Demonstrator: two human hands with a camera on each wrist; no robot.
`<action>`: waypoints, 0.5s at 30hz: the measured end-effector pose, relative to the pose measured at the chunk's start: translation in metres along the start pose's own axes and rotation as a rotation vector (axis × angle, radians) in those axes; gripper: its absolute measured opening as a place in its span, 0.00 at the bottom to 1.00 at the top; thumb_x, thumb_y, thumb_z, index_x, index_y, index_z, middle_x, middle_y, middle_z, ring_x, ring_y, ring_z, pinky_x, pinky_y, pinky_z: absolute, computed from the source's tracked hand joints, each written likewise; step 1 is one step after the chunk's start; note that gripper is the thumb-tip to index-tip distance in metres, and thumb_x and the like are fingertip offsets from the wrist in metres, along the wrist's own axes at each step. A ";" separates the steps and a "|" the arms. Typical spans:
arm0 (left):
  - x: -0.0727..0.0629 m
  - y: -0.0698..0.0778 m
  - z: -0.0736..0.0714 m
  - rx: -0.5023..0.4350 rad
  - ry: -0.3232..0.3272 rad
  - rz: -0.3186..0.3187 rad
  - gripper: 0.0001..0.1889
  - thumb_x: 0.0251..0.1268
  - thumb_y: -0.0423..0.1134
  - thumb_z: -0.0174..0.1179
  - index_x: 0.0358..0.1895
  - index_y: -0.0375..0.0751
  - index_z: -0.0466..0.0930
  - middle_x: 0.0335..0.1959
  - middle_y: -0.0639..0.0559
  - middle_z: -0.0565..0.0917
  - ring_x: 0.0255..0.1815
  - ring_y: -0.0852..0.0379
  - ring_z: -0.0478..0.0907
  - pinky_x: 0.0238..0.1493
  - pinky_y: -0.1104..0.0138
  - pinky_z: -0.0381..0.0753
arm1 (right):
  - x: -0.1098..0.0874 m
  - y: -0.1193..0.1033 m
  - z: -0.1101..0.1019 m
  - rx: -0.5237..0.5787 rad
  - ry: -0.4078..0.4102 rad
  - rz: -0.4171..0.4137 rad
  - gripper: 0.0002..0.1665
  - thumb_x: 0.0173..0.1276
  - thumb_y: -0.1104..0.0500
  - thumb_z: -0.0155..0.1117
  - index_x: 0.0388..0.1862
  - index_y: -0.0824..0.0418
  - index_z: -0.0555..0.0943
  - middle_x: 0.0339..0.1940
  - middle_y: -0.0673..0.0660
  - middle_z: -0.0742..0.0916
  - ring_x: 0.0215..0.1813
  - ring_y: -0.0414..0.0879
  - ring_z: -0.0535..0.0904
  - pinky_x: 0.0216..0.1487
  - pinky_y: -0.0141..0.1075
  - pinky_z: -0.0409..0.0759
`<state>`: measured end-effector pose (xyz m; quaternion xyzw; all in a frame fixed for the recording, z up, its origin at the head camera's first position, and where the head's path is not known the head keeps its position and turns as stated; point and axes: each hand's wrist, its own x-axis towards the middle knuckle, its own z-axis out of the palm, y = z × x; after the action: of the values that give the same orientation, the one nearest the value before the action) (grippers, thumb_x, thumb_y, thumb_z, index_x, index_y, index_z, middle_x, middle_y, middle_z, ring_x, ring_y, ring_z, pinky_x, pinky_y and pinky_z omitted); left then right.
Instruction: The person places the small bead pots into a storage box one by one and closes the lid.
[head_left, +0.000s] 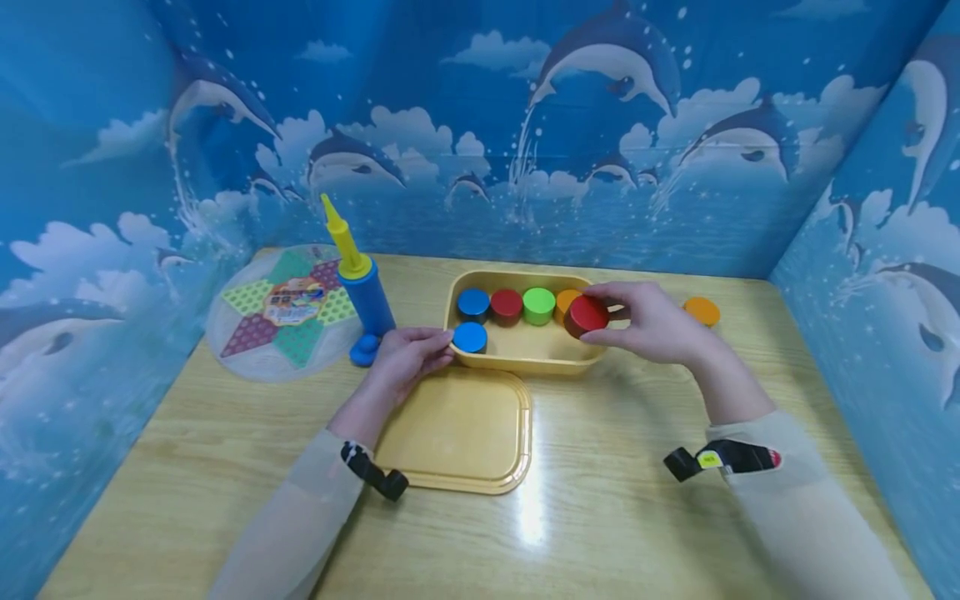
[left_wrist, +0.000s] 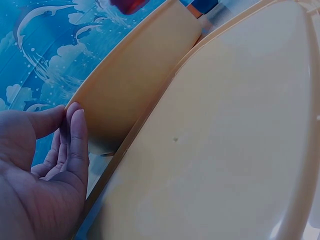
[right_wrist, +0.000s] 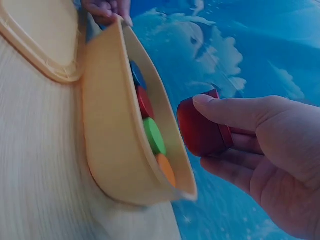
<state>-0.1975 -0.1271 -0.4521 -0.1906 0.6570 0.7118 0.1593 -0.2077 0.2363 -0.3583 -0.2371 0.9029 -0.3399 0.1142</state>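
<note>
My right hand grips a small round red tub by its sides, above the right end of a yellow plastic box. In the right wrist view this tub is raised beside the box's rim. With thumb and fingertips, my left hand pinches the box's left rim; the left wrist view shows the same hand at that corner. Inside the box, a blue tub, a red one, a green one and a partly hidden orange one form a row. Another blue tub sits in front.
A yellow lid lies flat before the box. Left of it stands a blue and yellow hand pump, beside a packaged star-patterned board. An orange disc-shaped piece is on the table at right. Dolphin-print curtains enclose the table.
</note>
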 end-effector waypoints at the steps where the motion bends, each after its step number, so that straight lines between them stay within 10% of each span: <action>1: 0.000 0.000 0.000 0.001 0.000 -0.001 0.14 0.74 0.38 0.69 0.57 0.37 0.87 0.50 0.40 0.89 0.49 0.49 0.89 0.51 0.65 0.89 | 0.005 -0.001 0.003 0.008 -0.012 -0.005 0.42 0.68 0.53 0.80 0.76 0.65 0.74 0.66 0.62 0.83 0.63 0.57 0.80 0.60 0.54 0.86; 15: 0.003 -0.002 -0.003 -0.014 -0.022 0.013 0.14 0.75 0.38 0.69 0.57 0.36 0.87 0.51 0.40 0.89 0.50 0.49 0.89 0.52 0.64 0.89 | 0.063 -0.011 0.051 -0.010 -0.148 -0.062 0.38 0.67 0.57 0.81 0.72 0.66 0.78 0.59 0.57 0.86 0.55 0.51 0.83 0.54 0.46 0.86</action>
<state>-0.1993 -0.1296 -0.4557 -0.1795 0.6514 0.7195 0.1608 -0.2396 0.1686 -0.3923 -0.2901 0.8859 -0.3203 0.1689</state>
